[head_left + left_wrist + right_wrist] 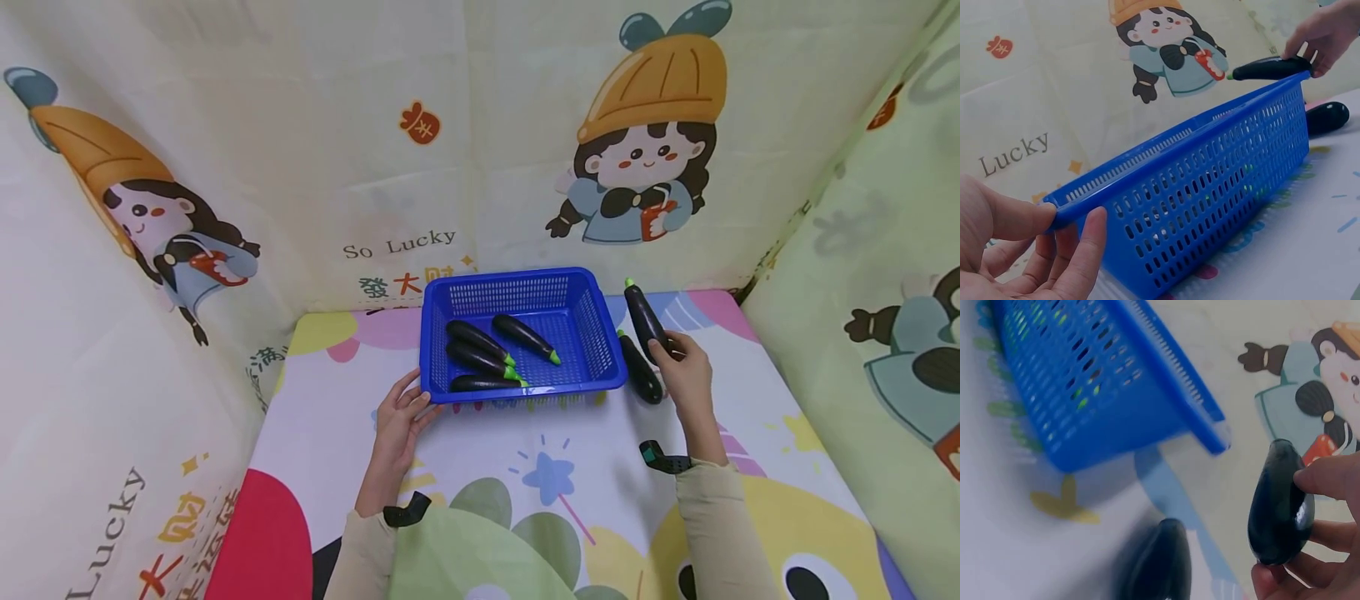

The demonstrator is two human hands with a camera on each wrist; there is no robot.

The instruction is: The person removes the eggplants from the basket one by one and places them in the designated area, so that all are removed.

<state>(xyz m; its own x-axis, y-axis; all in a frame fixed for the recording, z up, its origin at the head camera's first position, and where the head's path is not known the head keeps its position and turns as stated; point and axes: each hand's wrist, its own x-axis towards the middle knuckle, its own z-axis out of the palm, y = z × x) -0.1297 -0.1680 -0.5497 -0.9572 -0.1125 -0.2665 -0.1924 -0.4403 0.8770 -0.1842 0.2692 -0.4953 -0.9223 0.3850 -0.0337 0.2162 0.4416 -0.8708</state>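
A blue plastic basket (525,392) with slotted walls stands at the back of the table, several dark eggplants (480,342) with green stems lying inside. At its front left corner, my left hand (401,421) pinches the rim between thumb and fingers, as the left wrist view shows. Right of the basket, my right hand (686,371) grips the lower end of an eggplant (1279,506), raised with its green stem pointing away. Below it another eggplant (641,371) lies on the table beside the basket's right wall.
A cloth with cartoon prints covers the table (510,450). Printed fabric walls (315,183) rise behind and at both sides, the back one close behind the basket. Each wrist carries a small black camera mount (407,510).
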